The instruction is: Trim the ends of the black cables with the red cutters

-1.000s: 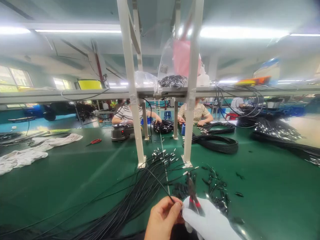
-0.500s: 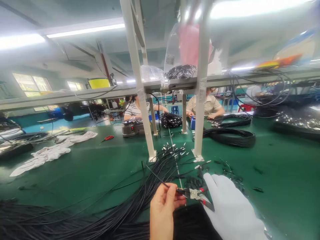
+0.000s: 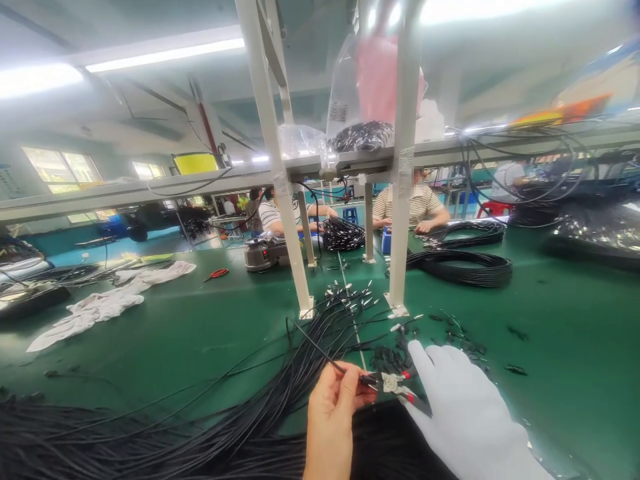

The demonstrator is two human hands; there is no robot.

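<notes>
My bare left hand (image 3: 334, 407) pinches a black cable (image 3: 316, 345) close to its end. My right hand (image 3: 463, 400), in a white glove, is closed around pliers (image 3: 391, 383) with red-and-black handles. The jaws of the pliers meet the cable end right at my left fingertips; whether they bite on it I cannot tell. Behind my hands lies a long bundle of black cables (image 3: 280, 377), with pale metallic tips (image 3: 353, 298) gathered at its far end. Small black offcuts (image 3: 390, 360) lie just beyond the pliers.
Two white shelf posts (image 3: 397, 267) stand on the green table (image 3: 200, 327). Coiled black cables (image 3: 465, 270) lie back right. On the left are a white cloth (image 3: 107, 303) and red-handled scissors (image 3: 219, 273). A grey machine (image 3: 260, 255) stands by the left post. Co-workers (image 3: 430, 207) sit across.
Both hands, with the cable and pliers, appear slightly farther right, and the view has shifted a little. My grips look the same. Across the table, a co-worker's arms have moved.
</notes>
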